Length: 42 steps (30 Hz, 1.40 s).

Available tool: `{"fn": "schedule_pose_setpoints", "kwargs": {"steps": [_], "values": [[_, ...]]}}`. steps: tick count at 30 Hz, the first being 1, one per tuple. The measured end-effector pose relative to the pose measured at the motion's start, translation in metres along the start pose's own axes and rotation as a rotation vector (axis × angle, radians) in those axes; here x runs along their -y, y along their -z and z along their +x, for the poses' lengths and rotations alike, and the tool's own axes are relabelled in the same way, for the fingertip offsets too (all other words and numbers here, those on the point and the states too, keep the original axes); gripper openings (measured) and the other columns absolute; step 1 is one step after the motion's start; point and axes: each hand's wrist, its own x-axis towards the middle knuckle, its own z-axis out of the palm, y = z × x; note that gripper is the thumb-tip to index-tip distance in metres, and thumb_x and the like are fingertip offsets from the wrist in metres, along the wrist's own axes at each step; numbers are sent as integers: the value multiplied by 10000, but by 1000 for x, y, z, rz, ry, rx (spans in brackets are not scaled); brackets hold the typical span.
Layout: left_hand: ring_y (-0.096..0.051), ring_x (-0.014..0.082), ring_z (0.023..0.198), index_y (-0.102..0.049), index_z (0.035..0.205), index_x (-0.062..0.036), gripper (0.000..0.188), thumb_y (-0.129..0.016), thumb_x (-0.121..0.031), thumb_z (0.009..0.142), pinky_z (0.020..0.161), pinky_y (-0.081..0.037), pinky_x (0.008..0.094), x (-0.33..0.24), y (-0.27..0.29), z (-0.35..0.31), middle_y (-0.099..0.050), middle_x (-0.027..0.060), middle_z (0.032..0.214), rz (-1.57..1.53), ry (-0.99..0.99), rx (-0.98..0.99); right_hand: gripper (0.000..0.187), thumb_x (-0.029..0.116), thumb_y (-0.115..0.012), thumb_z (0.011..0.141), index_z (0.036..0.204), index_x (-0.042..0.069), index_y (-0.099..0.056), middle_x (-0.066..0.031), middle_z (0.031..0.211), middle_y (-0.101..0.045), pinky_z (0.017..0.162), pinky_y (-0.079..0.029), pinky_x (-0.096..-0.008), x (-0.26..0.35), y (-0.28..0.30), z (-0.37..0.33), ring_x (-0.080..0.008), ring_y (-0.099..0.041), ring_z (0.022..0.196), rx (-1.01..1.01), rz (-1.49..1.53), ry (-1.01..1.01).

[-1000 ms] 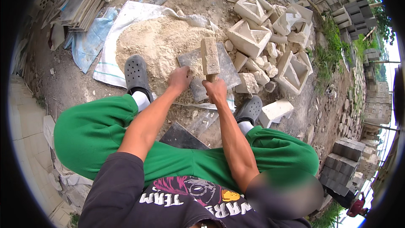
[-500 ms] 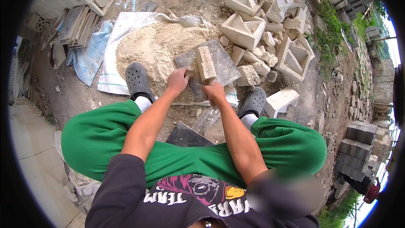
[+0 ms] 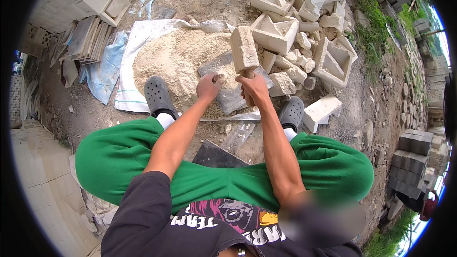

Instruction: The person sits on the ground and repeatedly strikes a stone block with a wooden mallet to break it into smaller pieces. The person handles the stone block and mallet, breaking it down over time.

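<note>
My right hand (image 3: 253,87) is wrapped round the handle of a wooden mallet (image 3: 243,50), whose thick head is raised over a dark flat slab (image 3: 232,100). The slab lies at the edge of a heap of pale crushed rubble (image 3: 166,59) spread on a white woven sack (image 3: 126,93). To the left of the mallet, my left hand (image 3: 208,88) is closed at the slab's left side. A small lump shows at its fingertips, too small to name. Some pale crumbs lie on the slab beneath the mallet head.
Broken pale concrete blocks (image 3: 284,74) are piled right of the slab, with hollow blocks (image 3: 333,62) among them. A block piece (image 3: 322,112) lies beside my right shoe (image 3: 292,114). Thin boards (image 3: 90,40) stack at the left. Another dark slab (image 3: 216,154) lies between my legs.
The mallet has risen off the slab and tilted up, with my right hand lifting it. My left hand stays by the slab's left side, slightly shifted.
</note>
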Motion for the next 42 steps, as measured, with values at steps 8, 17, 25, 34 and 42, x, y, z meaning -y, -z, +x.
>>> {"fn": "schedule_pose_setpoints", "kwargs": {"steps": [8, 17, 25, 34, 42], "values": [[-633, 311, 1089, -757, 1116, -112, 263, -674, -214, 887, 948, -502, 401, 22, -7, 18, -676, 129, 1147, -102, -119, 97, 295, 272, -767, 777, 740, -11, -690, -82, 589, -648, 509, -485, -347, -29, -34, 0, -170, -633, 510, -133, -103, 226], [-668, 314, 1040, -768, 1101, -116, 288, -712, -300, 887, 891, -518, 398, 18, -2, 8, -722, 130, 1094, -155, 26, 60, 228, 223, -731, 768, 806, 2, -685, -66, 625, -637, 498, -520, -336, -39, -21, 2, -168, -632, 510, -90, -102, -37], [-710, 251, 918, -766, 1101, -94, 296, -724, -294, 887, 811, -535, 348, 27, -12, 16, -743, 124, 1040, -205, 10, 58, 267, 222, -735, 764, 767, -37, -672, -88, 598, -642, 475, -503, -349, -53, -37, 14, -180, -640, 501, -80, -214, 205], [-693, 307, 977, -773, 1089, -124, 302, -711, -336, 882, 848, -529, 381, 24, -5, 11, -732, 119, 1074, -177, 66, 110, 295, 280, -729, 748, 868, 11, -727, -100, 650, -683, 564, -528, -360, -27, -26, 15, -196, -657, 541, -77, -209, 83], [-708, 281, 941, -780, 1073, -124, 281, -729, -310, 870, 835, -531, 358, 26, -6, 20, -745, 111, 1056, -239, 70, 129, 333, 254, -724, 730, 806, -69, -694, -192, 681, -698, 625, -548, -406, -65, -36, 27, -310, -710, 627, -10, -347, -23]]}}
